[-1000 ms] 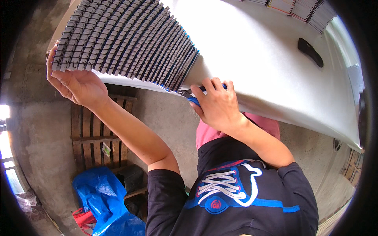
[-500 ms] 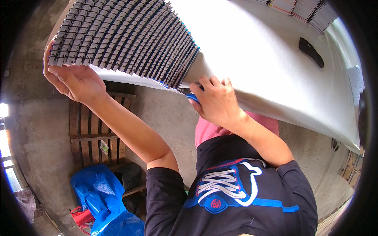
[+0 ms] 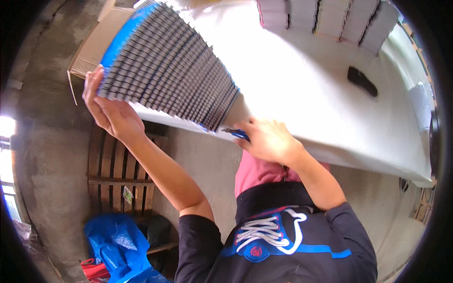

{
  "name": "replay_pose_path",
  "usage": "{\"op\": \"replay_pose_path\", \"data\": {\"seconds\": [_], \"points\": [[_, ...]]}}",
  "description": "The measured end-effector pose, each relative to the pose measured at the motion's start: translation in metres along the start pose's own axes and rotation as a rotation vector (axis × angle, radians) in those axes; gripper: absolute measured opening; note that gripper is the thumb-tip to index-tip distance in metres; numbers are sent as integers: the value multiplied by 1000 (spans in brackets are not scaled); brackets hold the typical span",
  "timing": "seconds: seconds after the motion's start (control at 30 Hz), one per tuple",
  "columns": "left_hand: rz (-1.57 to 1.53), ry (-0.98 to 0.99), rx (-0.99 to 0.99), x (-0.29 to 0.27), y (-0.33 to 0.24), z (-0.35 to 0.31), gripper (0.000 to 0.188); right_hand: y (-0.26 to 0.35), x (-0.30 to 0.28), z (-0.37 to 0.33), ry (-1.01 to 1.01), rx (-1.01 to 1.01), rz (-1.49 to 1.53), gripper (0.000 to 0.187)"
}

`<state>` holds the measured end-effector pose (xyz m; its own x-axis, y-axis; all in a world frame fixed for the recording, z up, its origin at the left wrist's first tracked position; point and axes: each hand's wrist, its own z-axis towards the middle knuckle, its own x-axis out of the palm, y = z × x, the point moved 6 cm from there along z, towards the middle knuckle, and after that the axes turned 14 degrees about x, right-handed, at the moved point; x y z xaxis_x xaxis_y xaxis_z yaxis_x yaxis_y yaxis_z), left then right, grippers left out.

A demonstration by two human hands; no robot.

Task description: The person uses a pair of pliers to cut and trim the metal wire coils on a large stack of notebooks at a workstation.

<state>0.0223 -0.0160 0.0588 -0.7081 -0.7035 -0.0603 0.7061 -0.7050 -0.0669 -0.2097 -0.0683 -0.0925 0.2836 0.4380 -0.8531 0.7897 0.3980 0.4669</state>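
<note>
A long row of wire-bound notebooks (image 3: 165, 70), their dark binding loops facing up, lies along the table's near edge at left. My left hand (image 3: 118, 115) is wrapped around the row's left end, fingers on the outer side and thumb near the front. A blue cover shows at that end. In my right hand (image 3: 276, 141) is a small pair of cutting pliers (image 3: 239, 134) with blue handles, its dark jaws pointing left, close to the row's lower right corner. Whether the jaws touch a wire I cannot tell.
The table (image 3: 302, 94) has a pale sheet over it. On it lie a dark elongated object (image 3: 362, 81) at right and stacked notebooks (image 3: 330, 19) at the far side. A cardboard box (image 3: 101, 42) stands beyond my left hand. Below are a wooden pallet (image 3: 111, 188) and a blue plastic sheet (image 3: 115, 236).
The view has shifted, so the row and both hands sit lower in it. The box and the blue end cover now show more. Both hands keep their holds.
</note>
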Motion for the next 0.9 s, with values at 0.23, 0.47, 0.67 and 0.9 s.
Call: {"op": "replay_pose_path", "data": {"seconds": [0.23, 0.47, 0.67, 0.9], "points": [[-136, -225, 99, 2, -21, 13, 82, -121, -58, -21, -422, 303, -148, 43], [-647, -439, -1215, -15, 104, -144, 49, -135, -50, -7, -586, 333, -298, 72], [-742, 178, -1546, 28, 93, -208, 48, -30, 49, 21, 412, -111, 1411, 87], [-870, 97, -1712, 33, 77, -199, 51, 36, 56, 25, 478, 67, 1563, 85]]}}
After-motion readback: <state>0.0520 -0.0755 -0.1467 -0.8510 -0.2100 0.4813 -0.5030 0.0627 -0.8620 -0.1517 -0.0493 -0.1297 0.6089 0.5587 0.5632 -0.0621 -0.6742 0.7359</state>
